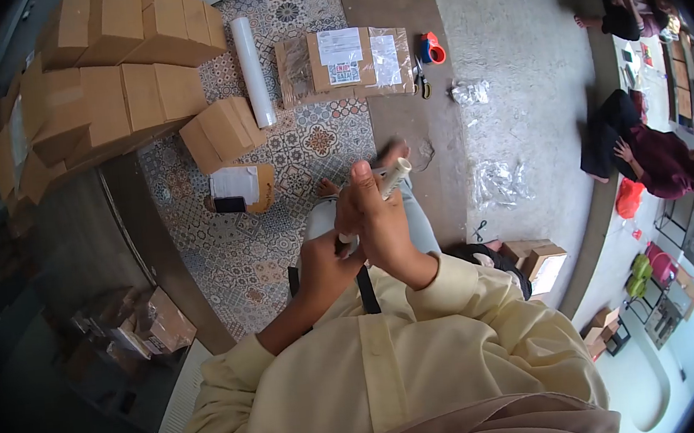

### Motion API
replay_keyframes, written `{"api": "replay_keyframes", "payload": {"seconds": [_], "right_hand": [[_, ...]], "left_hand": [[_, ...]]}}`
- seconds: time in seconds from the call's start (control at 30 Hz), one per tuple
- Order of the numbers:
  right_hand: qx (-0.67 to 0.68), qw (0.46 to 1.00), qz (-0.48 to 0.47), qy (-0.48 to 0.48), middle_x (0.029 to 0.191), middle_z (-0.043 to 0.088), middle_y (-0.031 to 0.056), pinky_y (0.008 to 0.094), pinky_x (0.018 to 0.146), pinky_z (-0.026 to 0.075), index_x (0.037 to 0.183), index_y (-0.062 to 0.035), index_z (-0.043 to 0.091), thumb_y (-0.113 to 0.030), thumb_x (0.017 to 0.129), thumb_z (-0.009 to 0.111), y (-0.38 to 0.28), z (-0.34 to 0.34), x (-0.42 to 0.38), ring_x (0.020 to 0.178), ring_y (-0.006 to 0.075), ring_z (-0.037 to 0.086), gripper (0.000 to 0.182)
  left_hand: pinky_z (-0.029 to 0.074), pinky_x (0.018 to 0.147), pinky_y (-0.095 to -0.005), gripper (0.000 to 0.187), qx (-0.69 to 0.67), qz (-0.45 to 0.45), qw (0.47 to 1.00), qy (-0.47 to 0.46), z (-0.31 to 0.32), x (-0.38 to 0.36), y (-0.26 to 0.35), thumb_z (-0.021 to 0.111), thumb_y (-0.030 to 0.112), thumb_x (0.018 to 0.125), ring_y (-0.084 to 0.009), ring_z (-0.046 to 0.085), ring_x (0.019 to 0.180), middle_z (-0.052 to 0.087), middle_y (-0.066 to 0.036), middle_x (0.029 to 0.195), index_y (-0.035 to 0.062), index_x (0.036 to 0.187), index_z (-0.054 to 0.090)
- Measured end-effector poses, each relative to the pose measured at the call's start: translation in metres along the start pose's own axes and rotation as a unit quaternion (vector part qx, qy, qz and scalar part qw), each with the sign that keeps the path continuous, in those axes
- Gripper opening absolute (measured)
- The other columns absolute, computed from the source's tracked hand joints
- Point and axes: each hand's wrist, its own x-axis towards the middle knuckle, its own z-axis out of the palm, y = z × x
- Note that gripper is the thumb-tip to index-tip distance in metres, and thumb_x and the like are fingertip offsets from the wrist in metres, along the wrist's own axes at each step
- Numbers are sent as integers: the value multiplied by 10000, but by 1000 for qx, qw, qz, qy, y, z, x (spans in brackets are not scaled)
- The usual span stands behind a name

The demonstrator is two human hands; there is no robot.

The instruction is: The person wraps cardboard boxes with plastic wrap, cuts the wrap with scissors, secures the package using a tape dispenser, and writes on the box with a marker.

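Observation:
In front of my lower chest, both hands are closed on a slim whitish pen-like stick [394, 180]. Its pale blunt end pokes out past the thumb of my right hand [383, 225]. My left hand [326, 262] grips lower down, where a dark bit shows between the fingers; the middle of the stick is hidden. Its exact kind is not clear. Beyond my feet lies a plastic-wrapped carton [297, 75] with white labels on top. Scissors [422, 80] and an orange-red tape dispenser [433, 48] rest beside it.
Brown cartons [123, 104] are stacked at the far left, with a single carton [222, 135] near a white roll [253, 71]. A phone [230, 204] lies on papers. Crumpled clear plastic [501, 183] lies on the concrete floor. Other people [649, 146] sit at the right.

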Motion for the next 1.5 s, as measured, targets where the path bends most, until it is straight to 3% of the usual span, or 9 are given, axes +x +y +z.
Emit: {"api": "replay_keyframes", "payload": {"seconds": [0.53,0.63,0.7,0.87,0.97,1.03,1.1,1.27,1.5], "right_hand": [[214,876,127,-413,394,257,-31,215,319,160,484,-90,290,-258,867,430,-32,-64,138,320,60,225,442],[367,731,262,-513,387,260,-37,216,301,147,460,-90,276,-276,858,439,-6,-67,177,302,61,217,469],[405,681,266,-549,370,256,-37,224,284,153,446,-88,271,-301,853,436,4,-59,213,281,77,219,488],[486,601,90,-628,375,354,-15,227,245,248,441,-93,345,-400,865,365,43,-87,329,250,99,277,524],[330,728,12,-600,401,416,30,223,267,317,544,-23,419,-409,881,296,41,-115,383,283,107,369,527],[115,922,-58,-365,442,444,58,209,342,390,767,28,469,-406,883,293,38,-129,403,345,127,436,483],[15,980,-171,-100,562,483,55,215,453,427,884,14,485,-310,858,437,49,-131,431,444,125,491,329],[97,941,-323,-21,518,373,-12,218,394,347,880,-23,476,-314,862,416,46,-123,475,375,88,342,298],[211,801,-205,-521,619,473,29,234,392,363,965,-35,481,-255,875,278,10,-206,484,387,88,391,313]], "left_hand": [[398,531,-232,127,-237,9,969,-75,32,121,-3,553,108,778,-115,501,516,452,-26,494,-9,729,546],[348,500,-245,174,-415,-257,850,-199,26,151,-22,552,120,781,-114,406,450,326,-10,444,32,643,493],[248,466,-258,348,-606,-322,512,-516,21,178,-56,499,196,816,-76,276,416,289,54,432,102,506,371],[230,465,-266,367,-734,-203,342,-550,43,278,-123,482,222,811,-99,177,385,204,36,420,145,501,301],[281,487,-274,296,-645,-217,517,-520,60,329,-146,488,245,818,-125,226,372,243,31,428,126,573,372],[352,504,-303,220,-354,-169,860,-327,67,365,-163,505,244,818,-180,376,377,369,-3,437,75,684,461],[403,505,-314,221,-55,135,977,-153,63,420,-190,541,231,796,-256,508,454,503,-73,496,17,759,505],[374,476,-287,175,120,272,955,26,45,508,-193,589,166,749,-117,456,482,514,-86,536,1,740,529],[288,384,-224,398,-182,-224,833,-472,67,411,-240,656,201,709,-46,366,433,338,41,451,95,498,335]]}}
